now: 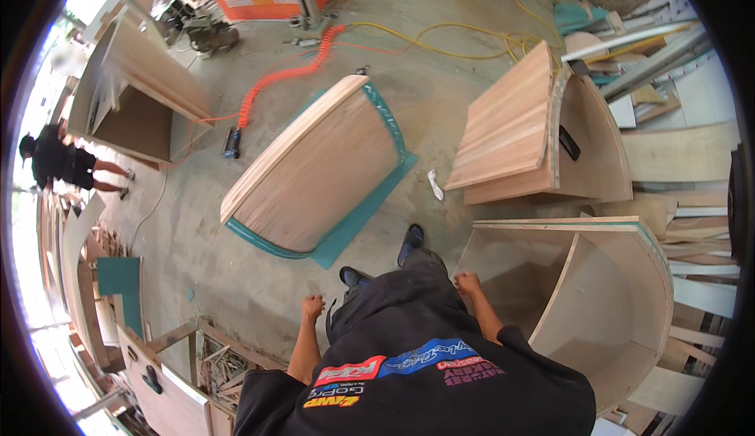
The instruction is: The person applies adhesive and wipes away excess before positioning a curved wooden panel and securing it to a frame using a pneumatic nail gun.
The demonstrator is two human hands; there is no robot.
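Note:
My left hand (313, 307) hangs in the air beside my left leg, fingers curled in, with nothing showing in it. On the other side, my right hand (467, 283) is also curled closed near my hip; no object shows in it. It is nearest to an open, curved wooden cabinet (566, 294) with an inner divider. Ahead of my feet, a curved wooden cabinet piece (322, 169) with teal edging rests on a teal sheet (366, 212). Neither hand touches it.
Wooden panels (503, 121) lean on another curved cabinet at right, near a white scrap (436, 184). An orange coiled air hose (287, 66) and yellow hose (440, 29) cross the floor. A slatted frame (177, 338) holds offcuts at left. Another person (63, 157) stands far left.

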